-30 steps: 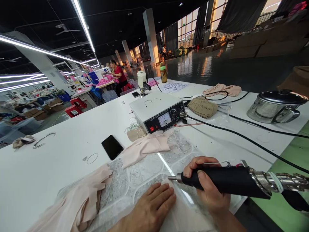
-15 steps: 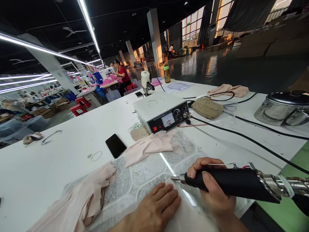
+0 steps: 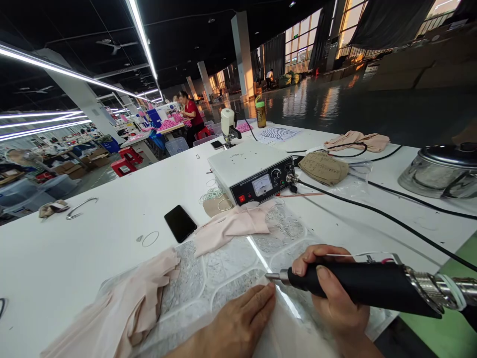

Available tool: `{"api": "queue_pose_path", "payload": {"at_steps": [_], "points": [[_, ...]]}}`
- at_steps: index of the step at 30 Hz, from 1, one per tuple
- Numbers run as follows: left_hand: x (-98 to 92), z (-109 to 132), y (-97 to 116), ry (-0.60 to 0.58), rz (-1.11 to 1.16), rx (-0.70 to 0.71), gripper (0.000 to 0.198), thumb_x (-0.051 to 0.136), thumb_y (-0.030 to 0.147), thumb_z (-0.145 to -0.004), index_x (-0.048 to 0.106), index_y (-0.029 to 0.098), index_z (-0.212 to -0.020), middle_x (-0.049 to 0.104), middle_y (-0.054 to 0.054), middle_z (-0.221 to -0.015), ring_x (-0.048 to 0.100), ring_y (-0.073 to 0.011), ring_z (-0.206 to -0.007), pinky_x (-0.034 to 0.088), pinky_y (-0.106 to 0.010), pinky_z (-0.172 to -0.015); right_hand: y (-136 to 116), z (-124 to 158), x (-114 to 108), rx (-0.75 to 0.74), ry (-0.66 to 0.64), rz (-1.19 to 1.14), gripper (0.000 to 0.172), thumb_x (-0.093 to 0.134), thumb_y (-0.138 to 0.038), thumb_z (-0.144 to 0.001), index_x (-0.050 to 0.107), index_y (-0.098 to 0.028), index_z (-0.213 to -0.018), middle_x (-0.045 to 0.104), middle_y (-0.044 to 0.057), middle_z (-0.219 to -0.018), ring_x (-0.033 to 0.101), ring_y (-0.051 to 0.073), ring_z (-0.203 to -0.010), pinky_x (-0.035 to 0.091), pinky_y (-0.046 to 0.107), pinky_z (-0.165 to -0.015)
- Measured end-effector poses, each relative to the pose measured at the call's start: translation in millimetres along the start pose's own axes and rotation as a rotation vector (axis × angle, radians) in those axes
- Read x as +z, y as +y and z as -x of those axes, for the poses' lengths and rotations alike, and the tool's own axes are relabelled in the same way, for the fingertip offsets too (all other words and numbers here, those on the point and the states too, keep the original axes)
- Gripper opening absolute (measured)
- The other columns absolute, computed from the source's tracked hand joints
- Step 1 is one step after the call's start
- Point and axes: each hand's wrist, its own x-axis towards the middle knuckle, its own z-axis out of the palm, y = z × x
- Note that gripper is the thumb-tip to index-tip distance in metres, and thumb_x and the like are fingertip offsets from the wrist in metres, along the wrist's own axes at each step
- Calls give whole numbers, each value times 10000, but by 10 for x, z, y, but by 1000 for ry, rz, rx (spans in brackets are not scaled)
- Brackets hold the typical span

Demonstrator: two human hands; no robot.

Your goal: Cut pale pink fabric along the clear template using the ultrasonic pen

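Observation:
My right hand (image 3: 337, 293) is wrapped round a black handheld ultrasonic tool (image 3: 357, 286). Its narrow metal tip points left and meets the upper edge of a thin pale-pink fabric piece (image 3: 286, 333). Palm down on that fabric lies my left hand (image 3: 240, 318), fingers stretched out and close together, their tips just below the tool's tip. Under the fabric is a clear, grey-patterned plastic mat (image 3: 223, 266). A pile of pale-pink fabric pieces (image 3: 126, 303) lies left of my left hand, and more pink fabric (image 3: 233, 226) sits beyond it.
A control box (image 3: 257, 174) with a dial stands mid-table, its black cable (image 3: 372, 209) running right. Around it are a phone (image 3: 180, 223), elastic loops (image 3: 213, 196), tan fabric pieces (image 3: 324, 166), a glass pot (image 3: 439, 171) and a bottle (image 3: 261, 114). A person in red (image 3: 193, 114) sits further back.
My left hand's fingers have drawn closer together and nearer the tool's tip. My right hand keeps its grip on the tool, almost unmoved. The whole view has shifted slightly.

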Motion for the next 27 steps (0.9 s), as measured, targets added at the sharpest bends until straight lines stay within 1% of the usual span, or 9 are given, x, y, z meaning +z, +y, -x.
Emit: {"api": "queue_pose_path", "payload": {"at_steps": [5,7,10,12,15,18,21,23,27], "points": [[10,-32,-9,38,-17,20,348,304,120,-1047,521,-1,-1292,611,-208,-1293,583,-244,-1218,554,-351,-977,15,14,-15,1,4,0,80,632,-307,-855,602,-251,-905,558,-19,-776,585,136,-585,526,329,-591],[18,-37,-16,63,-32,20,321,337,118,-1041,549,21,-1262,621,-201,-1278,555,-255,-1257,552,-379,-983,23,17,-25,2,-1,1,73,626,-301,-860,599,-253,-908,560,-21,-774,587,137,-590,527,327,-590],[42,-20,-23,106,-75,13,287,371,136,-1035,594,49,-1194,628,-190,-1268,505,-296,-1314,551,-422,-985,32,17,-37,3,-12,8,64,623,-290,-865,601,-251,-911,569,-21,-765,589,138,-594,529,326,-598],[57,-6,-22,118,-88,2,281,382,160,-1035,601,61,-1180,635,-191,-1252,514,-310,-1306,560,-438,-967,39,17,-45,3,-17,15,69,626,-287,-866,600,-248,-916,574,-17,-767,591,140,-598,530,333,-609],[61,1,-17,110,-74,-6,274,397,172,-1033,595,66,-1191,654,-191,-1213,551,-304,-1271,563,-444,-959,45,22,-52,-3,-14,18,80,626,-297,-866,595,-247,-921,575,-15,-770,591,142,-600,530,339,-615],[42,-12,-15,105,-47,7,280,382,148,-1036,579,50,-1209,659,-192,-1192,531,-292,-1293,541,-438,-995,43,24,-47,-6,-12,22,86,631,-308,-863,593,-244,-907,569,-19,-754,587,140,-591,528,333,-607],[9,-33,-14,62,-18,23,307,351,125,-1039,548,26,-1252,644,-199,-1214,482,-274,-1339,487,-429,-1063,35,17,-34,-3,-7,27,87,638,-304,-858,595,-245,-906,567,-21,-750,590,140,-587,529,329,-600],[-14,-47,-14,26,-3,29,325,334,127,-1041,533,14,-1271,639,-196,-1222,492,-269,-1330,463,-418,-1087,29,10,-28,-3,1,26,91,644,-305,-852,596,-247,-903,568,-21,-754,590,139,-585,530,328,-593],[-43,-57,-18,-25,9,23,338,337,148,-1040,523,32,-1298,634,-173,-1250,524,-261,-1297,475,-392,-1071,27,2,-35,-1,5,26,107,654,-327,-845,605,-245,-894,570,-16,-754,590,143,-576,537,342,-586]]}}
